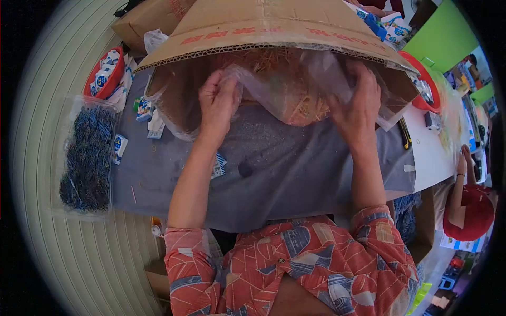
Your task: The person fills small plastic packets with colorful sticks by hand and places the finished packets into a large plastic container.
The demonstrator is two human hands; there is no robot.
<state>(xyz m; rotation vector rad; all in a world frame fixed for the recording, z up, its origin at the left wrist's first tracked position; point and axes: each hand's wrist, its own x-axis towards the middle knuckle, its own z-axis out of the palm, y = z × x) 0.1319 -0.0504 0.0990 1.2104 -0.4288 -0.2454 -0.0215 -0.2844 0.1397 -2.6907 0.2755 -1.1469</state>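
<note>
Grey cloth (284, 179) hangs over the near edge of the tabletop (435, 163), and a small blue-and-white card (219, 165) lies on it beside the left forearm (192, 181). At the left edge, a clear tray (62, 134) of dark blue strands (90, 158) sits next to a little packet (120, 149). By the right edge lies a slim yellow-and-black tool (406, 133).

Farther in, the left hand (219, 102) pinches a fold of a thin plastic bag (252, 87) between thumb and fingers; the right hand (361, 102) is loosely spread against the other side. The bag sits in the mouth of a cardboard box (295, 21), towards the far edge, with orange strands (305, 109) showing inside it. Film this thin probably tears easily, so it is best held close to its rim, drawn evenly with both hands, and kept off the raw cardboard edge.

Towards the far left and far right corners are two filled red baskets (113, 88) (426, 104).
</note>
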